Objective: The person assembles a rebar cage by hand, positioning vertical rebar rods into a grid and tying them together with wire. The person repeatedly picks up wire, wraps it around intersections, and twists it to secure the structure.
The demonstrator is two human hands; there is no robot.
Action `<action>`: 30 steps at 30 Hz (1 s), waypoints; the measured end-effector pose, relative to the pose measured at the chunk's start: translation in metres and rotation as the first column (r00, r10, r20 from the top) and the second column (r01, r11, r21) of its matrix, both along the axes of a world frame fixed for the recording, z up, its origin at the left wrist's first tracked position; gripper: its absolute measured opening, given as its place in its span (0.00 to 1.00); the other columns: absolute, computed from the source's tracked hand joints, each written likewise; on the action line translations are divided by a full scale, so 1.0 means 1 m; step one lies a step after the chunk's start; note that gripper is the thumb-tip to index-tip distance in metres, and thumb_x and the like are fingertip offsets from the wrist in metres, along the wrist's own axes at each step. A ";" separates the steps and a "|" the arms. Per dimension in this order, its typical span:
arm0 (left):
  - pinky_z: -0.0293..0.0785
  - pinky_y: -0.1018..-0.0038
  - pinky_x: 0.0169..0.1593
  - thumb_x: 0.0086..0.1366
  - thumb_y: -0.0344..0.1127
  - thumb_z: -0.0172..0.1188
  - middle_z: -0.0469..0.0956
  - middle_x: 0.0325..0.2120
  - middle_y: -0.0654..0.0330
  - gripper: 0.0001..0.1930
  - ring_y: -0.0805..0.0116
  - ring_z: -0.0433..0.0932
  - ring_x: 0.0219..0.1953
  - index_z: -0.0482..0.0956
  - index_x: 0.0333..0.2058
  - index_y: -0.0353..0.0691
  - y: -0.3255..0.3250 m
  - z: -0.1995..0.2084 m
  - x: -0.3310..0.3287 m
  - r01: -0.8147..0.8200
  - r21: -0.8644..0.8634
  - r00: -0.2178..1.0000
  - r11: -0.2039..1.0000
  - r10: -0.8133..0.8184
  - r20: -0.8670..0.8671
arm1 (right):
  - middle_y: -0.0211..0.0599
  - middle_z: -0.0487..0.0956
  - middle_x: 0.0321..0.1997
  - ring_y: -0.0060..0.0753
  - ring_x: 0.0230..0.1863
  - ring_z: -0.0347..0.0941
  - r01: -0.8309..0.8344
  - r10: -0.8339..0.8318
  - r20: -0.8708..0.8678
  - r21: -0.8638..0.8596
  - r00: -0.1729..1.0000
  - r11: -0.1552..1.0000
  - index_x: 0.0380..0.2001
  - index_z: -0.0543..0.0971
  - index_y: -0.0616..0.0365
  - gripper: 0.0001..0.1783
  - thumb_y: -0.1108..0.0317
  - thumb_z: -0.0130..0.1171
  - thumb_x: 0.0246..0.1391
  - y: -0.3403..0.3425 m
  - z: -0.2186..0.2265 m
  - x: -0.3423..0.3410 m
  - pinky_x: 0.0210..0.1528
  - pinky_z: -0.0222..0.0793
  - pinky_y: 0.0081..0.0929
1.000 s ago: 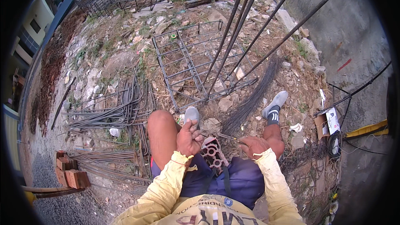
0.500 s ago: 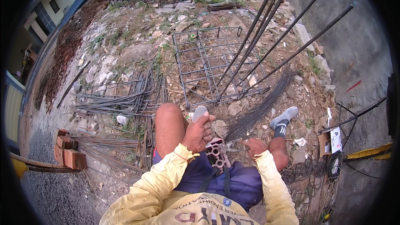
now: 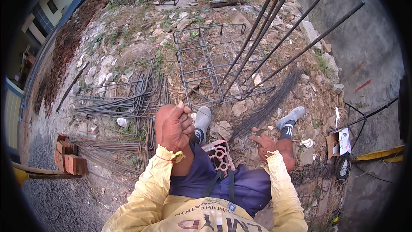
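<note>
My left hand (image 3: pixel 175 125) is raised in front of my left knee, fingers curled into a fist with the thumb on top. Whatever it may grip is hidden. Low by my right shin is my right hand (image 3: pixel 263 144), its fingers bent and partly pointing left; anything thin in it is too small to name. A bundle of thin black wires (image 3: pixel 271 108) lies on the ground just beyond that hand. Between my thighs shows a pinkish plastic crate (image 3: pixel 227 162) with round openings.
A flat rebar cage (image 3: pixel 209 66) lies ahead, with long upright bars (image 3: pixel 296 30) slanting over it. Bent rebar pieces (image 3: pixel 124 99) are piled at left, near stacked red bricks (image 3: pixel 74 163). A grey wall (image 3: pixel 365 51) runs along the right. Rubble covers the ground.
My left hand has moved left and slightly up, from beside the knee to in front of it, uncovering my left foot. My right hand has shifted slightly upward, its fingers angled more forward.
</note>
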State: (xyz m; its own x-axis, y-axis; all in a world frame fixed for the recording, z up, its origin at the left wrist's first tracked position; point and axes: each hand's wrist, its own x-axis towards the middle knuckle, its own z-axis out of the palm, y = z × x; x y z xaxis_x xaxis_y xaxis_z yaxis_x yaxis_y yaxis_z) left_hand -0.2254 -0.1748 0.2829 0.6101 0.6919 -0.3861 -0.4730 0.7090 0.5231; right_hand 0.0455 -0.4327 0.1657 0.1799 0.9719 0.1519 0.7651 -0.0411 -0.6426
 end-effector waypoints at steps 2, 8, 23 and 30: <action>0.50 0.85 0.14 0.73 0.43 0.49 0.57 0.13 0.74 0.16 0.84 0.52 0.11 0.72 0.31 0.37 0.001 0.020 0.002 0.032 0.155 0.999 0.987 -0.033 0.006 | 0.43 0.79 0.46 0.41 0.34 0.77 0.136 -0.237 -0.289 -0.330 0.928 0.934 0.54 0.76 0.48 0.24 0.72 0.51 0.52 -0.032 -0.022 0.031 0.41 0.75 0.35; 0.48 0.83 0.17 0.73 0.43 0.50 0.55 0.13 0.74 0.16 0.83 0.50 0.12 0.73 0.29 0.38 -0.036 0.016 0.025 0.159 0.188 0.983 0.969 -0.138 -0.120 | 0.44 0.82 0.42 0.18 0.12 0.66 0.210 -0.483 -0.745 -0.437 0.460 0.874 0.56 0.72 0.60 0.20 0.66 0.44 0.64 0.032 0.053 -0.070 0.20 0.69 0.19; 0.48 0.81 0.21 0.71 0.42 0.52 0.63 0.12 0.71 0.18 0.83 0.55 0.15 0.75 0.23 0.37 -0.110 -0.015 0.020 0.610 0.630 0.792 0.481 -0.374 -0.482 | 0.30 0.73 0.22 0.14 0.08 0.57 0.269 -0.283 -0.958 -0.284 -0.041 0.920 0.52 0.70 0.59 0.14 0.66 0.49 0.67 0.042 0.107 -0.041 0.08 0.50 0.16; 0.49 0.80 0.21 0.72 0.39 0.49 0.56 0.12 0.72 0.16 0.82 0.52 0.15 0.74 0.27 0.37 -0.084 -0.011 0.013 0.401 0.244 0.902 0.883 -0.427 0.061 | 0.28 0.71 0.16 0.17 0.09 0.61 0.524 -0.595 -0.607 -0.320 0.526 0.789 0.44 0.76 0.58 0.12 0.63 0.54 0.62 0.027 0.060 -0.015 0.09 0.53 0.21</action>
State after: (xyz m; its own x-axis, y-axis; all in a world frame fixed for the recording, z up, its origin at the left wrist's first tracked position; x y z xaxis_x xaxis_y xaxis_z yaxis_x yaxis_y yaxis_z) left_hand -0.2122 -0.2585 0.2719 0.8889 0.4262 -0.1677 -0.2252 0.7255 0.6504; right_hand 0.0306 -0.4060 0.2260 0.7061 0.6371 -0.3092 -0.0492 -0.3915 -0.9189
